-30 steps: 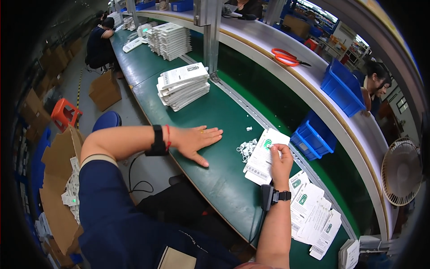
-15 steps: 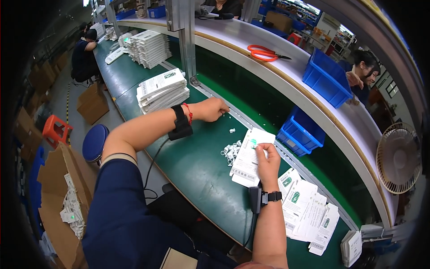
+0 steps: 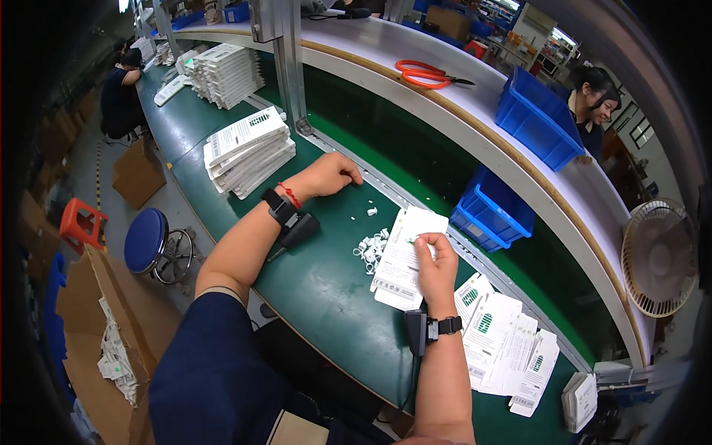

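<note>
My right hand (image 3: 437,259) is closed at the right edge of a flat white carton (image 3: 398,267) with green print, thumb and forefinger pressed together over its face. Whatever lies between those fingertips is too small to make out. Over the far side of the green table, my left hand (image 3: 335,175) has its fingers curled in, and their tips are partly hidden. Between the hands lies a small heap of white plastic clips (image 3: 371,250). One loose clip (image 3: 371,212) sits apart from it, nearer the left hand.
Flat white cartons (image 3: 493,334) lie fanned out at the right. A carton stack (image 3: 248,152) stands left of my left hand, with a taller stack (image 3: 225,74) behind. Blue bins (image 3: 493,208) and orange-handled scissors (image 3: 424,74) are beyond the table. A blue stool (image 3: 146,239) stands at left.
My left hand has drawn back slightly, its fingers curling in more. The view has shifted a little, bringing more of the stool into sight. The right hand keeps its place at the carton.
</note>
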### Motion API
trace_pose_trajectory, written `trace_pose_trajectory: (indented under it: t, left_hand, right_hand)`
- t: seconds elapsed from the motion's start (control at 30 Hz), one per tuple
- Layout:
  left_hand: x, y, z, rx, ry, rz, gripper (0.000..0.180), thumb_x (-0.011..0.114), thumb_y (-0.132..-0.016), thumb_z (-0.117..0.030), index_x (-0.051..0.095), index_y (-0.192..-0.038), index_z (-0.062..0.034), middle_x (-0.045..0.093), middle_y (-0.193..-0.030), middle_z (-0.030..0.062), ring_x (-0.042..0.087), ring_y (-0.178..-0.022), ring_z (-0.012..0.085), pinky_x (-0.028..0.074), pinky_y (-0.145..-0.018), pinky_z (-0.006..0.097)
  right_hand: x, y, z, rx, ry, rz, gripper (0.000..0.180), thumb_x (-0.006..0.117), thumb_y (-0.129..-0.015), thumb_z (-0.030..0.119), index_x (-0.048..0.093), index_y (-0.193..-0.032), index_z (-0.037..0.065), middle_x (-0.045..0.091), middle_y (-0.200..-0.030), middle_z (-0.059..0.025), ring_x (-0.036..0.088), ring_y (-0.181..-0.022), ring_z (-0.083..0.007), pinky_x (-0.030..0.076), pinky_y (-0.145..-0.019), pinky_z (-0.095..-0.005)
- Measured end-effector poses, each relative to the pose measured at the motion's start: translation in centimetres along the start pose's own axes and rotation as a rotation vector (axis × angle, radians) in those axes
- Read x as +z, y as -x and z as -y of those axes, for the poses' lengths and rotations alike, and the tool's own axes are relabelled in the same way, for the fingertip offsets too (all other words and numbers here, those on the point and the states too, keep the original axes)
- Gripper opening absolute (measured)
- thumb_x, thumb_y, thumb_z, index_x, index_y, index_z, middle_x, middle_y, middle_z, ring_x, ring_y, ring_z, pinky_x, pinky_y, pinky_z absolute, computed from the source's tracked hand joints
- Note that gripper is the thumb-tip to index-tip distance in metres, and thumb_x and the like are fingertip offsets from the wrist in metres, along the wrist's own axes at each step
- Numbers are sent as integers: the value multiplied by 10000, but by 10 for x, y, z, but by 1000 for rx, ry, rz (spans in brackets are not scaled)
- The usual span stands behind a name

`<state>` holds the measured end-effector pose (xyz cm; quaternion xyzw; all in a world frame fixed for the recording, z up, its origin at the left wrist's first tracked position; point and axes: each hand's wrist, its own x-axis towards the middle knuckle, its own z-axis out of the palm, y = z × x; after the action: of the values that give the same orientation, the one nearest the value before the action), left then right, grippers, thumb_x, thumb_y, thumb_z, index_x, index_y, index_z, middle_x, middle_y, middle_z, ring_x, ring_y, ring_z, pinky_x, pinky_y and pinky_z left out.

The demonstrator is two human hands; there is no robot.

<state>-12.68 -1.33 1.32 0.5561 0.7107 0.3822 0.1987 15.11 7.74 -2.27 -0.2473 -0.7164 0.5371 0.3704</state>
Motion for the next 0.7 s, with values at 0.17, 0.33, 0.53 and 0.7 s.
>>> trace_pose_trajectory:
  t: [0.17, 0.33, 0.53, 0.7]
  left_hand:
    - [-1, 6, 3, 100, -86, 93, 291, 610, -765, 48, 683, -1039, -19, 653, -909, 129, 619, -822, 224, 496, -764, 310]
    - [9, 8, -5, 283, -183, 296, 324, 656, -754, -3, 688, -1070, -69, 603, -858, 108, 557, -863, 271, 462, -785, 353]
    - [16, 8, -8, 295, -125, 269, 218, 650, -770, -7, 705, -976, -50, 612, -847, 94, 589, -829, 237, 480, -755, 327]
    - [25, 7, -18, 154, -20, 125, 127, 664, -782, -41, 687, -905, -25, 625, -836, 85, 619, -759, 189, 502, -685, 298]
  right_hand:
    - [-3, 2, 2, 22, 25, -3, 121, 628, -897, 129, 614, -889, 9, 648, -820, -42, 555, -763, -94, 450, -709, -242]
    - [-4, 3, 2, 11, 33, 2, 123, 623, -902, 130, 610, -896, 8, 640, -832, -38, 546, -776, -86, 445, -718, -234]
    - [-2, 2, 2, 60, -34, 8, 122, 622, -903, 130, 609, -907, 9, 634, -842, -33, 540, -779, -84, 442, -715, -231]
    - [-1, -3, 2, 41, 1, 11, 125, 621, -900, 125, 606, -903, 0, 637, -830, -37, 543, -769, -84, 445, -711, -235]
